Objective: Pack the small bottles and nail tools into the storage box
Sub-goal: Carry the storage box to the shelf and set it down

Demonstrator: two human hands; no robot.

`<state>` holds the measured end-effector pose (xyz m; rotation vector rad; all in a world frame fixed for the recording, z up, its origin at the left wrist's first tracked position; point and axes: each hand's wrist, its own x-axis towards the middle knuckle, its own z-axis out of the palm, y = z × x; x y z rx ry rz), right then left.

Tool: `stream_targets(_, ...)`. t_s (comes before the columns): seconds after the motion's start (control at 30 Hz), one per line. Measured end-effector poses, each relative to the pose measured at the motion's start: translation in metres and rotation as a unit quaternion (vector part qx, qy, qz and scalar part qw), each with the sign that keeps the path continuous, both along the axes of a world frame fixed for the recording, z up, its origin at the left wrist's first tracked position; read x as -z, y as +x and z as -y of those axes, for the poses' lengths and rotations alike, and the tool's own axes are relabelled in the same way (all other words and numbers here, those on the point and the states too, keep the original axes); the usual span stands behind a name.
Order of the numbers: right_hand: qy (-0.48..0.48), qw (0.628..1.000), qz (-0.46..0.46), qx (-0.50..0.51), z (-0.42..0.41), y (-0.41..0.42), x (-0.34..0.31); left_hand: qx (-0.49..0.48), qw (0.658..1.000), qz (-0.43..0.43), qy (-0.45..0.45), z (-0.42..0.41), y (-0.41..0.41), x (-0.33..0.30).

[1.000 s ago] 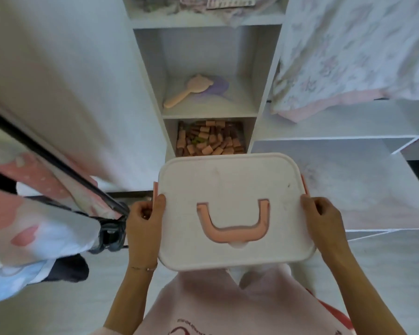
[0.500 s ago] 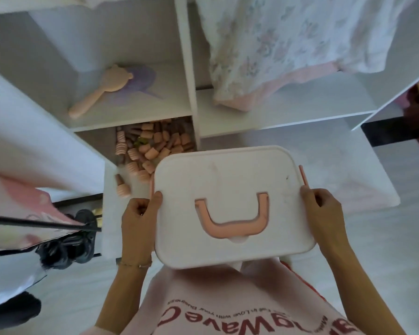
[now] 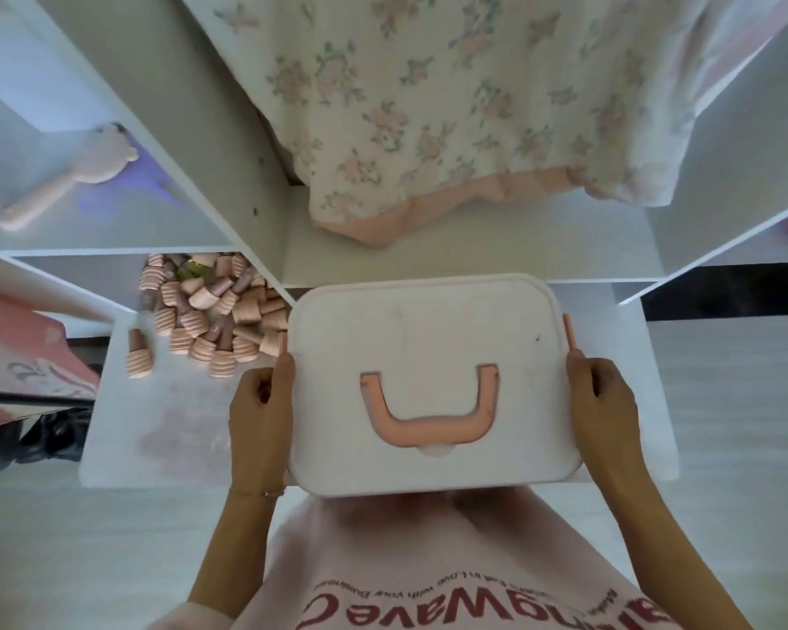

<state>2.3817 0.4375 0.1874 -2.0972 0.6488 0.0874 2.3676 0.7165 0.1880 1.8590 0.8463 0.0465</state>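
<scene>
At nine o'clock of the view, on an upper white shelf (image 3: 110, 229), a pale pink bear-eared hairbrush (image 3: 78, 175), smooth and matte, lying flat with its handle toward eight o'clock. Below it, at ten o'clock from the box, a loose heap of small pink ribbed-cap bottles (image 3: 210, 316), stubby cylinders in dull plastic, spilling from the low cubby onto the white ledge (image 3: 155, 429), one straggler (image 3: 138, 354) apart at the heap's nine o'clock. No nail tools clearly told among them. Then the left hand (image 3: 260, 420), clamped on the left rim of the white rounded-rectangle plastic storage box (image 3: 428, 338), thumb on the lid's edge, fingers hidden beneath. At centre, the box itself, lid shut, slightly scuffed, a salmon-pink U-shaped handle (image 3: 426, 413) folded flat in its recess, thin pink side latches showing at nine and three o'clock. At three o'clock of the box, the right hand (image 3: 603, 402), likewise gripping the right rim, one finger by the latch. At twelve o'clock, a floral quilted cloth with a peach hem (image 3: 451, 129), soft and draped over the shelf. Judged as the very start: box carried to the ledge, nothing packed yet. Next move likely to call for setting the box down level beside the heap, freeing both latches and lifting the lid; smooth rounded bottles apt to roll, so best scooped in small handfuls.
</scene>
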Motion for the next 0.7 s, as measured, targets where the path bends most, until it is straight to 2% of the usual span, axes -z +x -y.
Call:
stream_targets(0.3, 0.085, 0.996, -0.016, 0.012, -0.002, 0.022, 0.000, 0.082, 0.997, -0.014, 0.001, -0.012, 0.033, 0.000)
stream_targets(0.6, 0.036, 0.998, -0.019, -0.039, 0.003, 0.026, 0.002, 0.104, 0.989, -0.006, 0.101, -0.017, 0.034, 0.006)
stream_targets(0.7, 0.060, 0.997, -0.037, 0.006, 0.004, 0.026, 0.003, 0.108, 0.988, -0.004, 0.113, -0.020, 0.033, 0.008)
